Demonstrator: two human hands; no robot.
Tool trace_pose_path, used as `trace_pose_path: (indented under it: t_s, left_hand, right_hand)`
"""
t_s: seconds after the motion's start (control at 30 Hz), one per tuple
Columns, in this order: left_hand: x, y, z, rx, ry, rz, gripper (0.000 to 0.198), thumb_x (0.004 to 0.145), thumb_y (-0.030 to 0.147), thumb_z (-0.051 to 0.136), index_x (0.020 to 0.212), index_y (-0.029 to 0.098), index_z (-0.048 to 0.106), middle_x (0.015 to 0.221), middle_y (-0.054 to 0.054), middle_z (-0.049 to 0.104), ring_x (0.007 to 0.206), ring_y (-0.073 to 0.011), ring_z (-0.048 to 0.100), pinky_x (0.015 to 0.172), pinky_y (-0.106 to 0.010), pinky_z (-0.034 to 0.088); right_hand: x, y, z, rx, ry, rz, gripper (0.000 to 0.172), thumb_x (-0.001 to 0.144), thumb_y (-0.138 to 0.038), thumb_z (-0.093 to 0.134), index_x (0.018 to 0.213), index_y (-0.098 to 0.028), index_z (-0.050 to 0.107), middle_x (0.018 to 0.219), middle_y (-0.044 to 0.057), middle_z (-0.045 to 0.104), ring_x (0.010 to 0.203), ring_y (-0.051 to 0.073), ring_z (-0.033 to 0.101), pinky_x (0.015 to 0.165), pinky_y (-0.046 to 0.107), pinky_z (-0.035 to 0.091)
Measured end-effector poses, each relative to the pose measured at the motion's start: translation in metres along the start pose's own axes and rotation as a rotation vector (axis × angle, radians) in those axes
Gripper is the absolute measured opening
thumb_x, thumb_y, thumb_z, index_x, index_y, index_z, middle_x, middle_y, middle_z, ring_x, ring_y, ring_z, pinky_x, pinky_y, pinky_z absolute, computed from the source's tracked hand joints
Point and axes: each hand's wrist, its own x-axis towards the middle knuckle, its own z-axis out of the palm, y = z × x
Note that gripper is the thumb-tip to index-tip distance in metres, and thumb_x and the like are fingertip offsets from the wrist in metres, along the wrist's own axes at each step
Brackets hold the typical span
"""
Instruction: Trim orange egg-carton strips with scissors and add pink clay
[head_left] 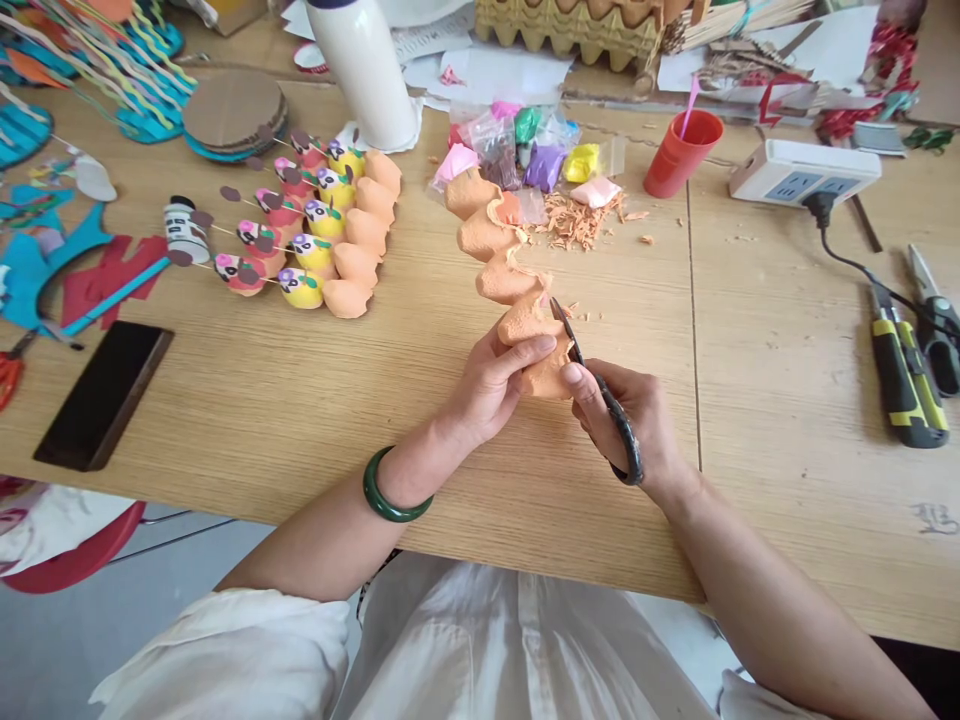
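My left hand [495, 385], with a green bangle on the wrist, is closed on the near end of an orange egg-carton strip [499, 255] that runs away from me across the wooden table [300, 400]. My right hand [637, 420] grips black-handled scissors [600, 400], whose blades bite into the strip's nearest cup, right beside my left thumb. Orange cuttings [577, 222] lie near the strip's far end.
Painted bird-like carton cups [315, 235] sit at the left. Bags of coloured clay [525, 155], a red cup [681, 152], a white bottle [364, 70], a power strip [806, 170], a black phone [105, 392] and yellow-black utility knives [904, 375] lie around.
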Motion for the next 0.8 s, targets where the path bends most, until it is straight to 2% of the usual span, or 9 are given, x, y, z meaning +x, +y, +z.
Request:
trace_pose_path:
  t_s: [0.07, 0.2, 0.43, 0.53, 0.63, 0.8]
  left_hand:
    - [0.000, 0.002, 0.001, 0.019, 0.006, 0.014, 0.039, 0.071, 0.031, 0.088, 0.107, 0.024, 0.075, 0.100, 0.002, 0.078, 0.103, -0.0178, 0.073, 0.099, -0.030, 0.055]
    - [-0.001, 0.008, 0.001, 0.090, 0.067, 0.105, 0.059, 0.071, 0.032, 0.088, 0.127, 0.029, 0.069, 0.107, 0.001, 0.077, 0.118, -0.0202, 0.069, 0.107, -0.034, 0.052]
    - [0.001, 0.009, -0.001, 0.180, 0.156, 0.295, 0.051, 0.072, 0.029, 0.089, 0.120, 0.029, 0.071, 0.129, 0.000, 0.073, 0.133, -0.0251, 0.061, 0.109, -0.034, 0.051]
    - [0.000, 0.009, 0.000, 0.192, 0.138, 0.351, 0.051, 0.073, 0.028, 0.090, 0.121, 0.031, 0.071, 0.137, 0.001, 0.070, 0.142, -0.0256, 0.055, 0.115, -0.034, 0.047]
    - [-0.001, 0.009, 0.001, 0.204, 0.124, 0.368, 0.054, 0.072, 0.028, 0.090, 0.123, 0.032, 0.070, 0.139, 0.002, 0.068, 0.144, -0.0245, 0.053, 0.118, -0.034, 0.046]
    - [-0.003, 0.007, 0.002, 0.253, 0.167, 0.371, 0.057, 0.072, 0.031, 0.091, 0.124, 0.030, 0.068, 0.143, -0.001, 0.066, 0.146, -0.0265, 0.052, 0.117, -0.032, 0.046]
  right_hand:
    - [0.002, -0.001, -0.003, 0.012, 0.002, 0.001, 0.060, 0.082, -0.076, 0.070, 0.066, -0.021, 0.051, 0.055, -0.005, 0.038, 0.050, 0.009, 0.031, 0.046, 0.027, 0.022]
    - [0.006, -0.003, -0.011, 0.077, -0.037, -0.010, 0.057, 0.083, -0.075, 0.070, 0.089, -0.019, 0.066, 0.060, -0.004, 0.046, 0.053, 0.011, 0.042, 0.048, 0.026, 0.031]
    - [0.001, -0.008, -0.016, -0.019, -0.152, -0.007, 0.057, 0.082, -0.074, 0.072, 0.095, -0.019, 0.067, 0.067, -0.003, 0.048, 0.060, 0.012, 0.045, 0.053, 0.026, 0.036]
    - [0.000, -0.007, -0.015, -0.058, -0.174, -0.011, 0.056, 0.084, -0.074, 0.070, 0.093, -0.019, 0.065, 0.067, -0.003, 0.047, 0.060, 0.013, 0.044, 0.053, 0.026, 0.034]
    - [0.000, -0.007, -0.013, -0.062, -0.150, -0.028, 0.056, 0.083, -0.075, 0.069, 0.082, -0.020, 0.061, 0.065, -0.004, 0.045, 0.058, 0.012, 0.042, 0.052, 0.027, 0.032]
    - [-0.001, -0.009, -0.011, -0.063, -0.113, -0.017, 0.060, 0.083, -0.078, 0.067, 0.071, -0.021, 0.053, 0.061, -0.005, 0.038, 0.055, 0.010, 0.035, 0.050, 0.027, 0.026]
